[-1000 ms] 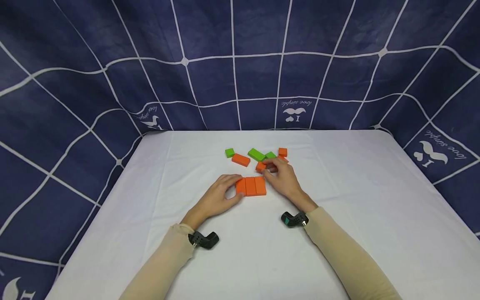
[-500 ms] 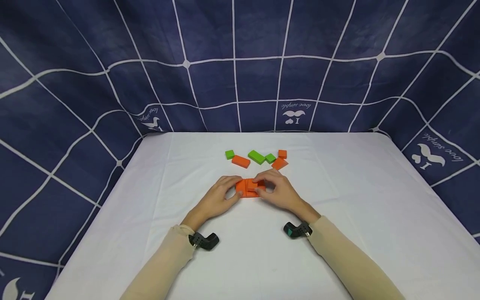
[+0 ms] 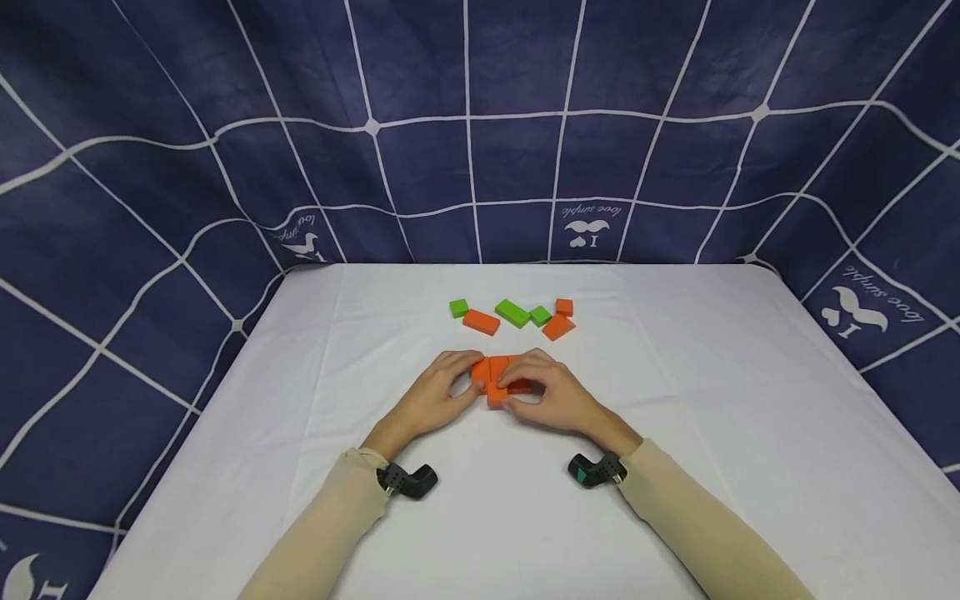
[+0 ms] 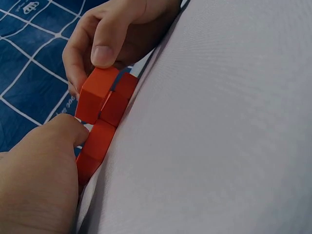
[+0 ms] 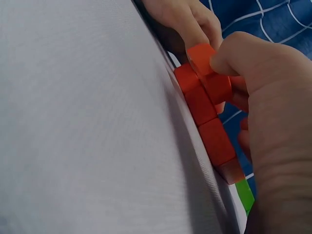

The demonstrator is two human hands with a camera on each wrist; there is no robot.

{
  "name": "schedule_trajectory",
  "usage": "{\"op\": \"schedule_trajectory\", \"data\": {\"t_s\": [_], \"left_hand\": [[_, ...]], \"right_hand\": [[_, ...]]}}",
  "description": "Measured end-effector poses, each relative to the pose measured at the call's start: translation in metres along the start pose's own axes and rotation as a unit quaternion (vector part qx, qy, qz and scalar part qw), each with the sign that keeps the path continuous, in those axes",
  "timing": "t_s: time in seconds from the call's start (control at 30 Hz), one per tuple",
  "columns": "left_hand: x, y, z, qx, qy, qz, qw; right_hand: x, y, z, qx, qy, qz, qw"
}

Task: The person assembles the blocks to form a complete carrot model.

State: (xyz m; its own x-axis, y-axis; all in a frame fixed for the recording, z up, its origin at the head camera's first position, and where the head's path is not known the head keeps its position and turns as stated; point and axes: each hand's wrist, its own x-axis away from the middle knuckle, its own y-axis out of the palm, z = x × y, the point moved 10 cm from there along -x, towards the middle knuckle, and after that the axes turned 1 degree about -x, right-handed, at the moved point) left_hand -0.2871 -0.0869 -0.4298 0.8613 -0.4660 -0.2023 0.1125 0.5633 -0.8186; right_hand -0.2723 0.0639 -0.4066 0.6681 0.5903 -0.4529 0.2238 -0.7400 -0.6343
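Several orange blocks lie side by side in a row on the white cloth; the leftmost row block (image 3: 480, 372) is between the thumb and fingers of my left hand (image 3: 433, 393). My right hand (image 3: 557, 393) pinches another orange block (image 3: 497, 395) with thumb and fingertips. In the left wrist view this pinched block (image 4: 92, 100) sits atop the row, tilted or lifted a little, and partly hides it. From the right wrist, the row block (image 5: 217, 141) at the right end shows beneath my right hand. My right fingers cover much of the row from above.
Behind the row lie a green cube (image 3: 459, 308), an orange block (image 3: 481, 322), a long green block (image 3: 512, 313), a small green block (image 3: 540, 316), an orange cube (image 3: 564, 307) and an orange wedge-like piece (image 3: 558, 327). A dark blue curtain (image 3: 517, 158) hangs behind the table.
My right hand has brought a small orange block from behind the row onto it, then turned it lengthwise and drawn it towards the row's front edge. My left hand has stayed put.
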Motion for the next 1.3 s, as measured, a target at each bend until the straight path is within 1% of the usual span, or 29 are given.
{"op": "schedule_trajectory", "data": {"t_s": [0.1,0.23,0.37,0.63,0.97,1.3], "left_hand": [[0.001,0.001,0.000,-0.001,-0.001,-0.002,1.0000],[0.000,0.000,0.000,0.001,-0.001,-0.002,1.0000],[-0.001,-0.001,0.000,-0.001,-0.001,-0.002,1.0000],[-0.001,-0.002,-0.001,-0.002,-0.004,-0.003,1.0000],[-0.001,0.001,-0.002,-0.001,-0.006,-0.006,1.0000],[-0.001,0.001,-0.001,0.000,-0.004,-0.002,1.0000]], "right_hand": [[0.000,0.003,0.000,0.001,-0.001,-0.010,0.9999],[0.000,0.008,0.002,0.009,0.015,-0.031,0.9994],[-0.003,0.009,0.003,0.016,0.016,-0.041,0.9989],[-0.004,0.010,0.002,0.026,0.002,-0.047,0.9985],[-0.003,0.011,0.004,0.024,0.009,-0.051,0.9984],[-0.003,0.011,0.001,0.024,0.010,-0.054,0.9982]]}}
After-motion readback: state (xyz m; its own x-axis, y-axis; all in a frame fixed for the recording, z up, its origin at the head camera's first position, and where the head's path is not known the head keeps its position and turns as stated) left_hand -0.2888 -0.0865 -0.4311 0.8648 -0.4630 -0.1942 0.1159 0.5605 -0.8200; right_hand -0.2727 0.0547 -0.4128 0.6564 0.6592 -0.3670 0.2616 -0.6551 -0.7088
